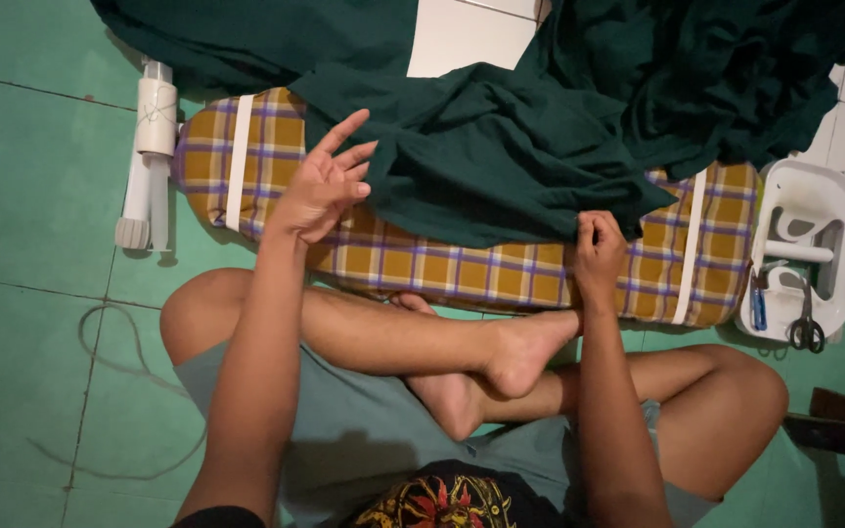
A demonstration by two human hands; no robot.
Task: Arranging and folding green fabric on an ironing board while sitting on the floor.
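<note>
Right hand (599, 249) fingers pinch the green cloth (501, 147) edge — left hand (323, 186) fingers splayed apart just above the plaid ironing board (442, 269).

Bare stretch of the plaid ironing board (442, 269) runs open between the left hand (320, 191) and the right hand (597, 249), along its near edge. Far side is blocked by the heaped dark green cloth (540, 127), which overhangs the board's middle. Crossed legs (462, 352) close off the near side. Left end: white spray bottle (154, 147) on the green floor (22, 196), floor beyond it open. Right end: white tray (809, 244) with scissors (807, 328), just beside the board.
</note>
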